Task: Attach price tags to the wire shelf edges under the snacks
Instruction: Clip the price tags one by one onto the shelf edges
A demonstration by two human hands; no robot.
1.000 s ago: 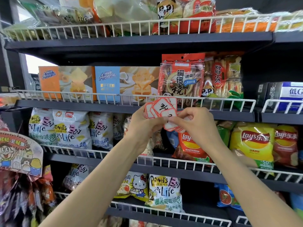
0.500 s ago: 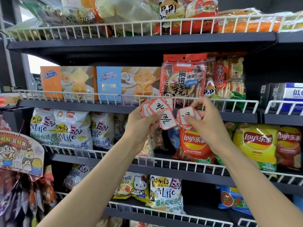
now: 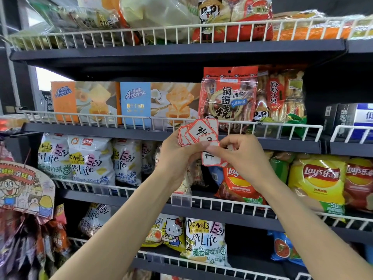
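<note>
Clearly the left hand [image 3: 177, 152] is closed on a fanned stack of price tags [image 3: 196, 132], and the right hand [image 3: 240, 156] pinches one tag [image 3: 210, 157] just below that stack; thin, light, bendy card, probably best pinched near an edge

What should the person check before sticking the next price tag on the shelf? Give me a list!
1. One tag pulled clear of the stack: not ok, both the left hand and the right hand pinch it, and it overlaps the stack.
2. Tag has a price written: ok, dark marks show.
3. Empty clear holder on the wire edge: ok, one sits under the blue box.
4. Holder in easy reach: cannot tell.
5. Rest of the stack held safely: ok, fanned in the left hand.
</note>
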